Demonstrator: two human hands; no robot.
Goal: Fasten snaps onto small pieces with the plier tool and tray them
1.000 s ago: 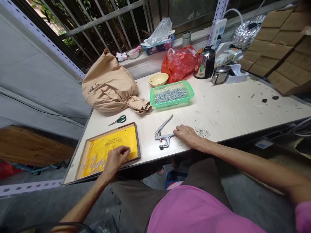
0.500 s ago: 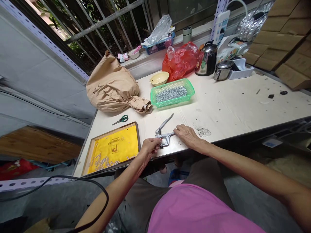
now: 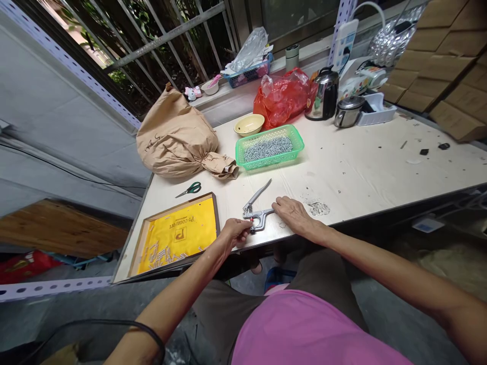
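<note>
Grey metal snap pliers [image 3: 261, 219] lie on the table near its front edge, their handles spread wide apart. My right hand [image 3: 291, 212] is closed over the end of the lower handle. At the jaw end, my left hand [image 3: 236, 231] has thumb and fingertips pinched together. Whatever small piece they hold is too small to make out; a tiny red spot shows at the jaw beside them. Left of the hands, a shallow tray [image 3: 217, 219] holds a yellow printed sheet [image 3: 201, 218] and several small metal pins [image 3: 163, 256].
Behind the pliers stands a green basket [image 3: 272, 163] of small metal parts. Green-handled scissors [image 3: 194, 187] lie by a brown paper sack [image 3: 175, 137]. Farther back are a cream bowl [image 3: 249, 124], a red plastic bag [image 3: 281, 99], a kettle [image 3: 323, 94] and a metal pot [image 3: 348, 111].
The left fingertips have shifted slightly at the jaw, and the red spot there now shows. The right hand and the pliers stay in place. The black cable at lower left hangs lower.
</note>
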